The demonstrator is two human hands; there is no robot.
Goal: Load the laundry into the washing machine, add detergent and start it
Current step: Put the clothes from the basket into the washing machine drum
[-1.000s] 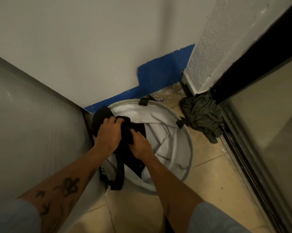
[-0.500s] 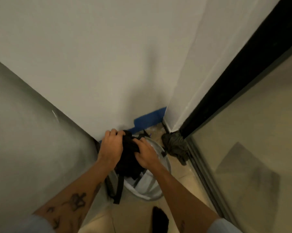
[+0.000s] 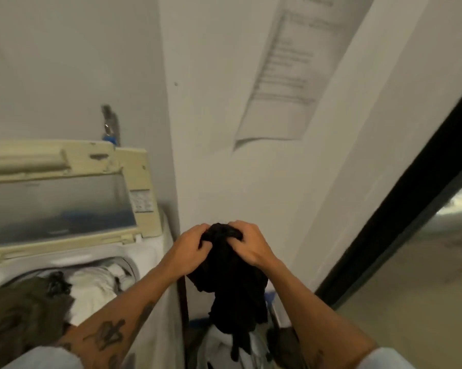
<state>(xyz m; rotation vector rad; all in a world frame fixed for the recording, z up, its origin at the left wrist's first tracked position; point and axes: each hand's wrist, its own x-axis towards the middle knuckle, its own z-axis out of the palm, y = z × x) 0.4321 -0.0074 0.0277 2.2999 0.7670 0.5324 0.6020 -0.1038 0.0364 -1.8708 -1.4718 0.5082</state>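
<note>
My left hand (image 3: 188, 249) and my right hand (image 3: 247, 242) both grip the top of a black garment (image 3: 233, 286), which hangs down in front of the wall, to the right of the washing machine (image 3: 147, 251). The top-loading machine stands at the left with its cream lid (image 3: 142, 187) raised. Inside its drum lie white laundry (image 3: 91, 283) and an olive garment (image 3: 19, 312). The white laundry basket (image 3: 224, 342) shows partly below the hanging garment, mostly hidden by it and my arms.
A white wall runs between the machine and my hands, with a paper notice (image 3: 280, 70) stuck on it higher up. A black door frame (image 3: 394, 211) and glass pane lie at the right. A tap (image 3: 108, 126) sticks out above the machine's lid.
My hands have lifted the black garment up out of the basket to chest height. The view has swung up and left, bringing the open washing machine into sight.
</note>
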